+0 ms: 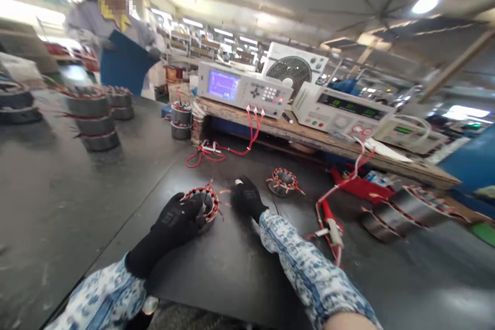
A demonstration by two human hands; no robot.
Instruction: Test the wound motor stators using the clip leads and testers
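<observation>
Black-gloved left hand (178, 216) wraps round metal ring (212, 206) with red-laced top, hole mostly up. Ring is left of right hand (247, 196), just beside it. Right fingers curled; can't tell if pinching wire (225, 192).

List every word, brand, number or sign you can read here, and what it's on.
None reads clearly.
Green digits, large white boxy tester: blurred.
Green digits, smaller beige box at right: blurred.
Any lettering, purple rectangular screen: too small.
Grey print, black-gloved left hand: blurred.
</observation>
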